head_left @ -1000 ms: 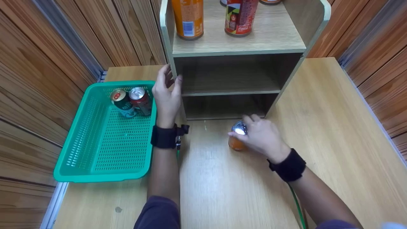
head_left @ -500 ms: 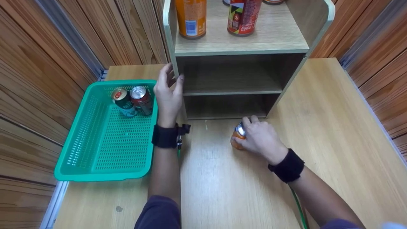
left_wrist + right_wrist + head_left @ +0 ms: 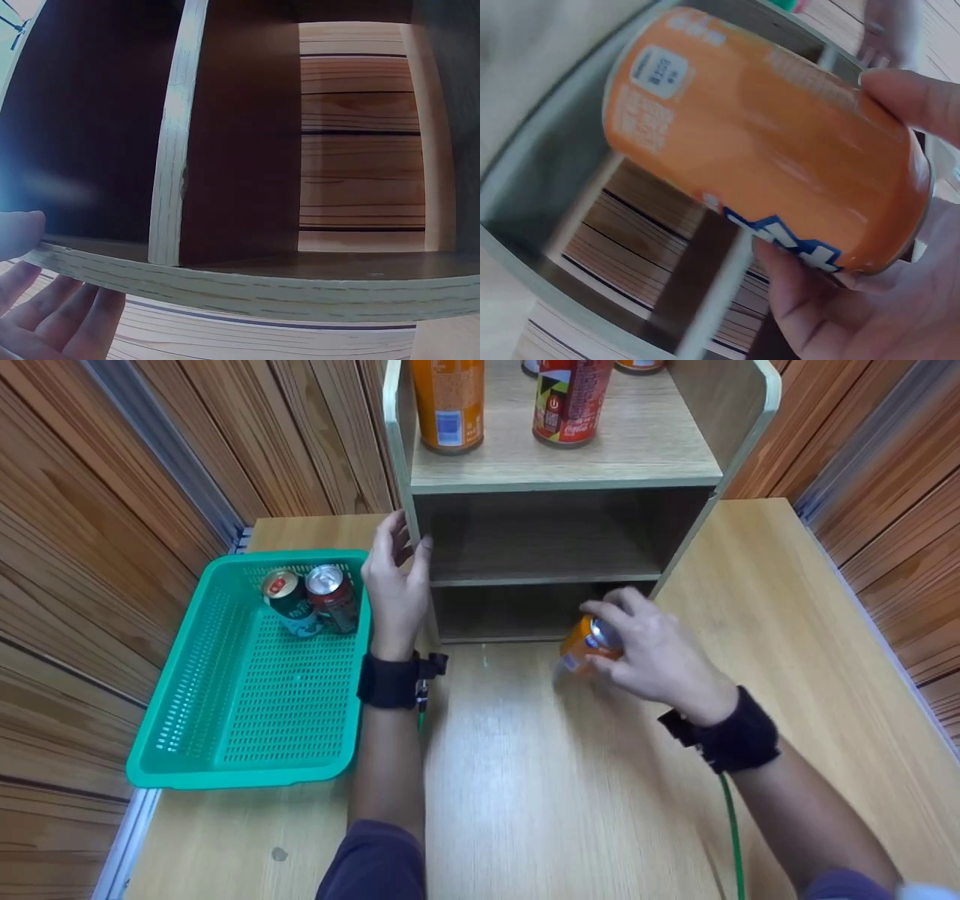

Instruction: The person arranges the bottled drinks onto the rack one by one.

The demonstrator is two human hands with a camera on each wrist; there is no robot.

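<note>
- Head view: the right hand (image 3: 660, 660) has the orange soda can (image 3: 583, 645) lifted off the table (image 3: 525, 780), tilted, right of centre, just in front of the wooden shelf unit (image 3: 555, 480)'s lowest opening. I'd level the can before sliding it in so it clears the shelf edge.
- The left hand (image 3: 395, 585) braces the unit's left side panel, fingers fairly straight, thumb on the front edge. The green basket (image 3: 247, 750) at left holds two cans.
- Left wrist view: fingers (image 3: 45, 322) lie flat under the panel edge, lower left.
- Right wrist view: thumb and fingers wrap the can (image 3: 765, 142) near its rim, firm grip.
</note>
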